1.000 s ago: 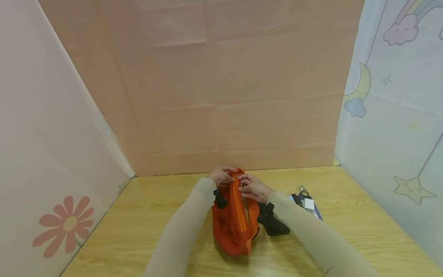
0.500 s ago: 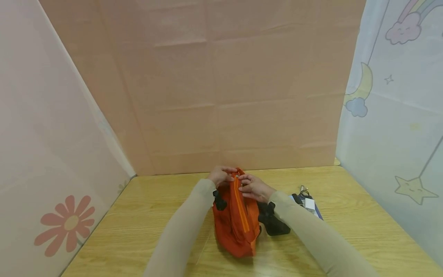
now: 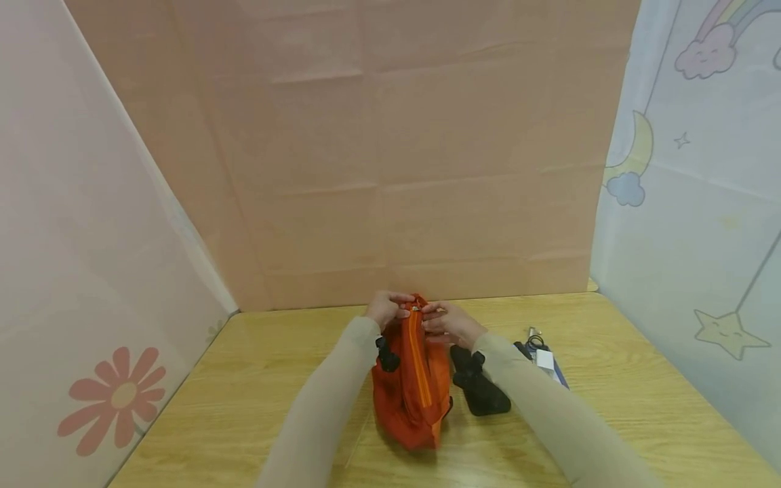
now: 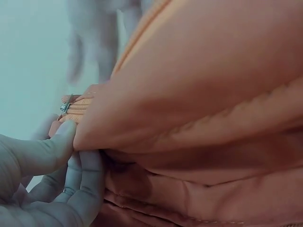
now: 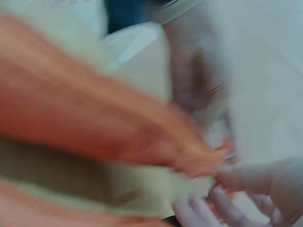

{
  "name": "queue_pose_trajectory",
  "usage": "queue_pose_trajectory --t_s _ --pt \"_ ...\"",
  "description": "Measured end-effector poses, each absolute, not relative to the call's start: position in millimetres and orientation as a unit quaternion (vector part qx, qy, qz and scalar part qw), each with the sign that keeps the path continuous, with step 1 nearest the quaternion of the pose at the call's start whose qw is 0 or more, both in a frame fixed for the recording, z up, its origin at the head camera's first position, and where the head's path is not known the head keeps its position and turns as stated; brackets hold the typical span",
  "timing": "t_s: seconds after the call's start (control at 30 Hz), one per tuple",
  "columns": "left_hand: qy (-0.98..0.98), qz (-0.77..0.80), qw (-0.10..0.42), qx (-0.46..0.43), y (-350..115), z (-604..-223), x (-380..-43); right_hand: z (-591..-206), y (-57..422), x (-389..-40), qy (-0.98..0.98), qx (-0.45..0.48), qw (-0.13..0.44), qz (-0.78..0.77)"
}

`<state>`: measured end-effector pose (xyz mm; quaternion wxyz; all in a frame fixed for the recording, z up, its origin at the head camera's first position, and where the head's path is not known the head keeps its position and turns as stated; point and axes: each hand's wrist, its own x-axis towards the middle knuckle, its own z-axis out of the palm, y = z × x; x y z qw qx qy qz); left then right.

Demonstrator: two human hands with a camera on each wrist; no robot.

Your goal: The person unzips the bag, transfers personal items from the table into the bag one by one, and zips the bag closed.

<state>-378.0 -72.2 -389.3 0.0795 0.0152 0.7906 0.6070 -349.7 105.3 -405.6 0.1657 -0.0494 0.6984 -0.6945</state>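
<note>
An orange-red fabric bag [image 3: 396, 400] stands on the table with its far end raised between both hands. An orange zipper [image 3: 417, 359] runs along its top, and a metal zipper slider [image 4: 64, 106] sits at the far end. My left hand [image 3: 383, 309] pinches the bag's end beside the slider, thumb on top and fingers below. From the other side my right hand [image 3: 454, 324] pinches the same end with thumb and fingertips; the right wrist view is blurred there. In the left wrist view a fold of the bag gapes, its inside dark.
Right of the bag, partly under the right wrist, lies a black flat object [image 3: 482, 393]. Farther right are a white charger block [image 3: 545, 360], a black coiled cable [image 3: 535, 340] and a blue-edged flat item [image 3: 561, 377]. A paper-covered wall [image 3: 390, 203] closes the back.
The bag has shifted slightly left, showing more of the black object. My right hand's fingers have changed position by the zipper end. My left hand keeps its hold.
</note>
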Motion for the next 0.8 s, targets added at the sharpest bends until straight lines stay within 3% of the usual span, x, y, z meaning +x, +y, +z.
queue_pose_trajectory --t_s 0.23,0.5,0.8 --pt "0.78 0.62 0.08 0.022 -73.1 -379.2 -369.5 -385.5 113.7 -354.5 0.742 -0.11 0.072 -0.657" --pt "0.771 0.628 0.097 0.04 -71.6 -356.5 -348.4 -403.8 112.0 -364.3 0.754 -0.148 0.072 -0.635" --pt "0.774 0.627 0.085 0.034 -70.6 -367.2 -354.6 -406.7 106.9 -364.1 0.728 -0.126 0.109 -0.665"
